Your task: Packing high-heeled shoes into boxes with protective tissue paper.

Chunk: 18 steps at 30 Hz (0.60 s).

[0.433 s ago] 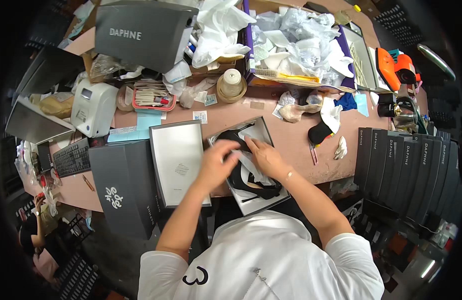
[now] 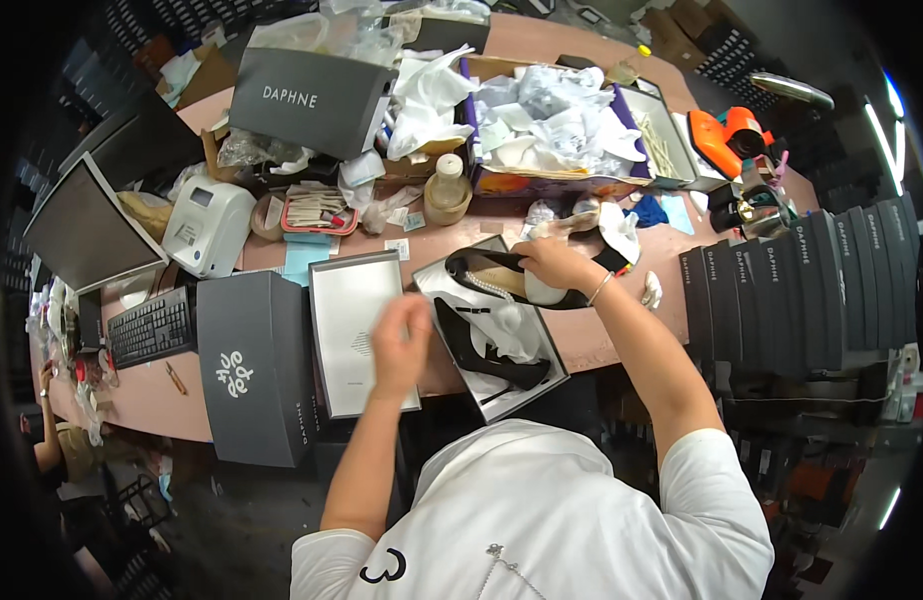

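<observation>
My right hand (image 2: pixel 557 268) grips a black shoe (image 2: pixel 494 277) with a beaded strap and pale insole, held over the far end of an open shoebox (image 2: pixel 550 385). A second black shoe (image 2: pixel 522 372) lies in that box, with white tissue paper (image 2: pixel 512 333) beside it. My left hand (image 2: pixel 400 340), blurred by motion, hovers between the box and its pale-lined lid (image 2: pixel 357 290). It looks loosely open, with nothing visible in it.
Left of the lid stands a dark grey box (image 2: pixel 257 370), near a keyboard (image 2: pixel 150 326) and a white label printer (image 2: pixel 208 228). Beyond are a glue bottle (image 2: pixel 448 190) and a purple carton (image 2: pixel 630 120) of crumpled paper. Stacked shoeboxes (image 2: pixel 772 300) line the right.
My right hand has lifted one shoe from the box, up and to the right. My left hand has drawn back toward the lid. The whole view has shifted slightly.
</observation>
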Motion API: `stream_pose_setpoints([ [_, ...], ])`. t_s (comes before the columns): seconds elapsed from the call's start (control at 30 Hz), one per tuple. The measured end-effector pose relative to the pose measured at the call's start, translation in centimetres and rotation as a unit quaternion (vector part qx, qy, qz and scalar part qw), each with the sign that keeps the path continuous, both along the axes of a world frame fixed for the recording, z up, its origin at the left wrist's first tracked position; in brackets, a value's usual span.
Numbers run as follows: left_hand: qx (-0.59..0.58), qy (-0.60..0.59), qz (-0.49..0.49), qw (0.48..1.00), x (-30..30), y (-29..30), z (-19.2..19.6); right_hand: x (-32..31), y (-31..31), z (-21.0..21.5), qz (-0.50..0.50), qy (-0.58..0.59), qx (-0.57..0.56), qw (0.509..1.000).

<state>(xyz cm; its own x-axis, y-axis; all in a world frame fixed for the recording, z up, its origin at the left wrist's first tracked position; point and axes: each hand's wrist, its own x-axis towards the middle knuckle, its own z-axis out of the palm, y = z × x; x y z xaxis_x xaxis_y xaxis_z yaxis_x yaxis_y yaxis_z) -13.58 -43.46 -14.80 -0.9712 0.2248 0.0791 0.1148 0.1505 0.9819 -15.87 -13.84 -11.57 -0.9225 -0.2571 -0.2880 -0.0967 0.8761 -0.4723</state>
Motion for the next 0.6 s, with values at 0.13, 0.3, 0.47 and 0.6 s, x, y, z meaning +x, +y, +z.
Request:
stream_pose_setpoints([
  [0.13, 0.048, -0.068, -0.112, 0.99, -4.8, -0.1, 4.5, -1.2, -1.3, 1.7, 0.124, -0.027, 0.011, 0.992],
  [0.3, 0.238, -0.442, -0.347, 0.792, -5.4, 2.9, 0.7, -0.4, -8.7, 5.1, 0.332, 0.066, -0.002, 0.941],
  [0.47, 0.459, -0.571, -0.203, 0.65, 1.6, 2.2, -0.5, 3.9, -9.7, 7.4, 0.042, 0.276, -0.151, 0.948],
  [0.6, 0.479, -0.538, -0.097, 0.686, 4.7, 2.3, 0.3, 9.1, -11.0, 5.1, -0.057, 0.189, -0.161, 0.967],
])
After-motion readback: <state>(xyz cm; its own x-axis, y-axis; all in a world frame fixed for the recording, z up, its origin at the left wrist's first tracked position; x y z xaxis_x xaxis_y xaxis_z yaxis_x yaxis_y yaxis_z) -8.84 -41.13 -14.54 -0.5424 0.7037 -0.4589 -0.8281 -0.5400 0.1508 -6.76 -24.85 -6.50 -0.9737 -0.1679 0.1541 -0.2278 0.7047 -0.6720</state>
